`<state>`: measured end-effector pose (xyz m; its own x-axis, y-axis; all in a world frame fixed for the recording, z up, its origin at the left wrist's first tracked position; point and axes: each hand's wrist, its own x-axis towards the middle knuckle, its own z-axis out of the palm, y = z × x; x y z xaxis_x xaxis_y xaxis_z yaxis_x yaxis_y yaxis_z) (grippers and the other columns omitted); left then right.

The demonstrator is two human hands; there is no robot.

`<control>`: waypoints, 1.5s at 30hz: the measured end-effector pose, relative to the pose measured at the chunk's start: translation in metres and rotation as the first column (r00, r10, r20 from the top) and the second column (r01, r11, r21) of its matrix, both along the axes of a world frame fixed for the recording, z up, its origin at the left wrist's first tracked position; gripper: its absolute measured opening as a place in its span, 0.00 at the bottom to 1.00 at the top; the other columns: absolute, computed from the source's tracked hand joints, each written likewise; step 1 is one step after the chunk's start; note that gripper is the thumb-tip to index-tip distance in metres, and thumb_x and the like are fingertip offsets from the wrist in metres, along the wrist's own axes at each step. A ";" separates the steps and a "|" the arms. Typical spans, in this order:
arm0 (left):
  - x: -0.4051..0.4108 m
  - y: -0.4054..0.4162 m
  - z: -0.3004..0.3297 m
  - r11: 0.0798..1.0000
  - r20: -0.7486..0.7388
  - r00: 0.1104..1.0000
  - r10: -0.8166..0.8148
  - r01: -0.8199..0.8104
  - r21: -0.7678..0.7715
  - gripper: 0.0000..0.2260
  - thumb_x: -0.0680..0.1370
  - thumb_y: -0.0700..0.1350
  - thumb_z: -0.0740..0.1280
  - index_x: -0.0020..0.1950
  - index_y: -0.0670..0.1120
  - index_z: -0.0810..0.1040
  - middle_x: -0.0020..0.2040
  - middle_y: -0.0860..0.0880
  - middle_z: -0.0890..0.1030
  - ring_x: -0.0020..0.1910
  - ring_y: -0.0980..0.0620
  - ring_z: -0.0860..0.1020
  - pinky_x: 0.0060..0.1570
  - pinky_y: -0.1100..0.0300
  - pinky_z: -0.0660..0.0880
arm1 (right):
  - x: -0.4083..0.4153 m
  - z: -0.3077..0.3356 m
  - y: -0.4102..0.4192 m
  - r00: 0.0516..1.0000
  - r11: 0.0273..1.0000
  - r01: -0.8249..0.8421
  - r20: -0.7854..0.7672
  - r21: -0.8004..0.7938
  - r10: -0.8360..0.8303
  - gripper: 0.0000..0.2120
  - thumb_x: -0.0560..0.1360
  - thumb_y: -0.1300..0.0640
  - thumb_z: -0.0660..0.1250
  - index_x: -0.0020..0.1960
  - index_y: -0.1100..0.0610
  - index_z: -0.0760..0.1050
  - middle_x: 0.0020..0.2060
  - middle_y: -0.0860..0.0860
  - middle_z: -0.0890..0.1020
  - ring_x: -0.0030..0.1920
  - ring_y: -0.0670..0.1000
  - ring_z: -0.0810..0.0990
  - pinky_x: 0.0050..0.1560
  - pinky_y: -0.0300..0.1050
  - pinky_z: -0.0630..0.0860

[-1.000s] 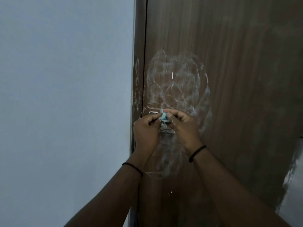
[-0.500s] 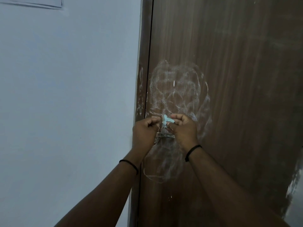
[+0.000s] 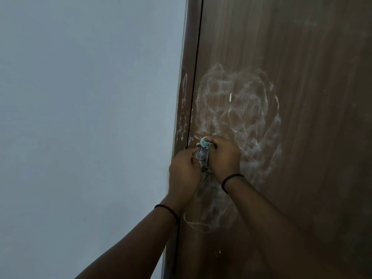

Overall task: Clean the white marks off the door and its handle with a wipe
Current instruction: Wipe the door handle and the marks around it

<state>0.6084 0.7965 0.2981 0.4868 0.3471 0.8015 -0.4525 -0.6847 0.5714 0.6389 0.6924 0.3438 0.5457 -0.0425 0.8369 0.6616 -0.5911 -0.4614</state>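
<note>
Across the right of the view stands the brown door (image 3: 302,97), smeared with a wide swirl of white marks (image 3: 237,109) that runs up from the handle and down below the wrists. Left of it the pale wall (image 3: 80,117) gives open room, but the door frame (image 3: 184,97), itself streaked white, hems the handle close on that side. Both hands meet at the metal handle (image 3: 203,156), probably so one steadies while the other scrubs. Fingers of the left hand (image 3: 184,172) curl against the handle's edge; whether they grip it I cannot tell. Pinched in the right hand (image 3: 224,156), the small bluish wipe (image 3: 205,142) sits at the handle's top.
</note>
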 end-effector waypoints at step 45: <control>0.020 0.000 0.005 0.994 -0.085 0.991 0.108 -0.106 0.023 0.15 0.74 0.32 0.60 0.56 0.43 0.79 0.44 0.47 0.79 0.42 0.50 0.75 0.41 0.58 0.70 | 0.022 0.023 0.000 1.000 0.876 0.018 0.020 -0.482 -0.009 0.10 0.77 0.66 0.65 0.43 0.58 0.83 0.43 0.53 0.80 0.45 0.52 0.78 0.43 0.48 0.78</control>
<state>0.6285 0.7964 0.3035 0.5149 0.3869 0.7650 -0.3258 -0.7371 0.5921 0.6608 0.6928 0.3672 0.5337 0.3617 0.7644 0.6572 -0.7463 -0.1057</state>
